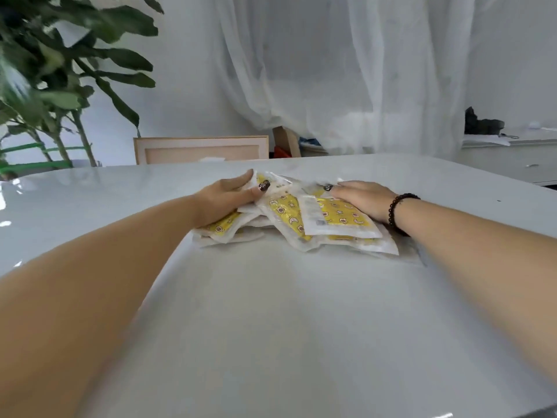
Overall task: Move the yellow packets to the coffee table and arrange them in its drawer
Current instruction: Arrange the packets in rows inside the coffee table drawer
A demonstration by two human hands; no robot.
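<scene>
1. Head view: the yellow packets (301,215) lie in a messy pile on the white table (271,312).
2. The left hand (224,200) cups the pile's left side, thumb on top.
3. The right hand (363,199) lies flat on the right side, fingers pressing down, not pinching.
4. The packets look slippery. If the hands squeeze too loosely, some could slide out and fall.

A glossy white desk (271,312) fills the foreground, with a leafy green plant (60,64) at the far left, a pale framed panel (201,149) leaning behind it, sheer white curtains (346,70) beyond, and a dark object (482,122) on a white cabinet (509,158) at right.
</scene>
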